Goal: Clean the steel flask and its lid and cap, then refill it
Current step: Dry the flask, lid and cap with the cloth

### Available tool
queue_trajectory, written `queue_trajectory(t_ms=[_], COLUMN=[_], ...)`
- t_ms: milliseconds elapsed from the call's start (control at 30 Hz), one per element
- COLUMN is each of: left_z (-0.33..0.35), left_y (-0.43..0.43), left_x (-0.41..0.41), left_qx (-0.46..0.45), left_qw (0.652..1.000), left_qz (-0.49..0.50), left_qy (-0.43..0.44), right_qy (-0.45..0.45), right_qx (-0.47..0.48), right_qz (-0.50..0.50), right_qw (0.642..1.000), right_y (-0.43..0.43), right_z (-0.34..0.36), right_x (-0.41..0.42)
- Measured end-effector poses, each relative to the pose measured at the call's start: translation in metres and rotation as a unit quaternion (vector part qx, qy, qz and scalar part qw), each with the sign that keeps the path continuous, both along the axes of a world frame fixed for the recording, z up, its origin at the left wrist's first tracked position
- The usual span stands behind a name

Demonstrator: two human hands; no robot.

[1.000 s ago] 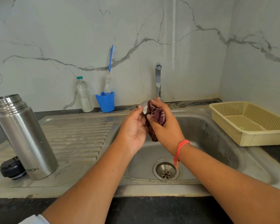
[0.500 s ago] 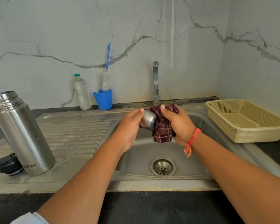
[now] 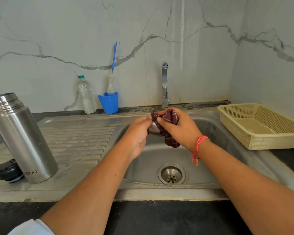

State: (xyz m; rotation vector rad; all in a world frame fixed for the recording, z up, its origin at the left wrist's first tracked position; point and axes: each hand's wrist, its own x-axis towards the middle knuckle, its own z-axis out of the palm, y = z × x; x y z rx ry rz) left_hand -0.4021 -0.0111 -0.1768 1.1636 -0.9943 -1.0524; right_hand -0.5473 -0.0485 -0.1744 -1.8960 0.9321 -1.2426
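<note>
Both hands over the sink basin (image 3: 214, 150), just in front of the tap (image 3: 164, 83).

Left hand (image 3: 137, 134): fingers curled round the steel cap (image 3: 153, 129), gripping it from the left. Only a small crescent of steel shows.

Right hand (image 3: 179, 131): thumb and fingers pinch the maroon cloth (image 3: 171, 141) against the cap. The cloth is bunched over the cap's top and right side, with 1 tail hanging below the palm. An orange thread (image 3: 199, 145) is tied at that wrist.

Change from 0.5 s ago: the cloth then sat to the right of the cap, with much of the steel wall bare. It is now drawn up over the cap, and the right fingertips reach across to meet the left ones. The 2 hands are closer together. 1 s ago they were in a similar wiping hold with the cloth in front of the cap.

Steel flask (image 3: 22, 138): upright, mouth open, on the drainboard (image 3: 78, 138) at far left, same spot as before. Black lid (image 3: 8, 172): lying just beside the flask's base, on its left, unmoved.

Also present: a plastic bottle (image 3: 87, 95) and a blue cup (image 3: 109, 102) with a bottle brush (image 3: 114, 55) stand against the wall. A cream basket (image 3: 261, 145) sits right of the basin. The drain (image 3: 171, 173) lies below the hands.
</note>
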Motion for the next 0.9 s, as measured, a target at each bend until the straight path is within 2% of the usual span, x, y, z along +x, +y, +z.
queue_trajectory(t_ms=[67, 100, 167, 233, 300, 400, 500, 600, 667, 767, 833, 900], left_z=[0.000, 0.001, 0.002, 0.003, 0.001, -0.003, -0.006, -0.012, -0.012, -0.010, -0.011, -0.014], left_y=[0.003, 0.004, 0.006, 0.006, 0.004, 0.002, 0.001, -0.004, -0.004, -0.003, -0.003, -0.003], left_x=[-0.001, -0.002, -0.004, -0.006, -0.005, -0.001, 0.001, 0.002, 0.001, 0.001, 0.004, 0.007], left_qx=[-0.018, -0.030, -0.061, -0.092, -0.116, -0.118, -0.094, -0.085, -0.080, -0.088, -0.091, -0.098], left_qw=[1.000, 0.999, 0.995, 0.992, 0.991, 0.978, 0.955, 0.906, 0.876, 0.865, 0.862, 0.869], left_qz=[-0.022, -0.034, -0.063, -0.078, -0.060, -0.039, -0.040, -0.022, -0.016, -0.003, -0.022, -0.045], left_qy=[0.001, 0.011, 0.048, 0.042, -0.038, -0.168, -0.277, -0.414, -0.475, -0.493, -0.498, -0.483], right_qy=[-0.102, -0.172, -0.286, -0.336, -0.364, -0.375, -0.370, -0.329, -0.284, -0.168, -0.121, -0.127], right_qx=[0.089, 0.156, 0.291, 0.367, 0.392, 0.403, 0.384, 0.324, 0.260, 0.144, 0.114, 0.132], right_qz=[0.012, 0.032, 0.080, 0.115, 0.123, 0.106, 0.095, 0.056, 0.023, 0.005, 0.015, 0.029], right_qw=[0.991, 0.972, 0.909, 0.860, 0.836, 0.828, 0.841, 0.885, 0.923, 0.975, 0.986, 0.983], right_y=[-0.004, -0.006, -0.008, -0.006, -0.002, 0.005, 0.006, 0.006, 0.005, 0.003, 0.001, -0.001], right_z=[0.001, 0.001, 0.001, 0.001, -0.001, 0.001, 0.003, 0.001, 0.000, 0.002, 0.002, 0.004], right_x=[-0.004, -0.007, -0.012, -0.012, -0.006, 0.000, 0.001, 0.003, 0.003, 0.000, -0.004, -0.009])
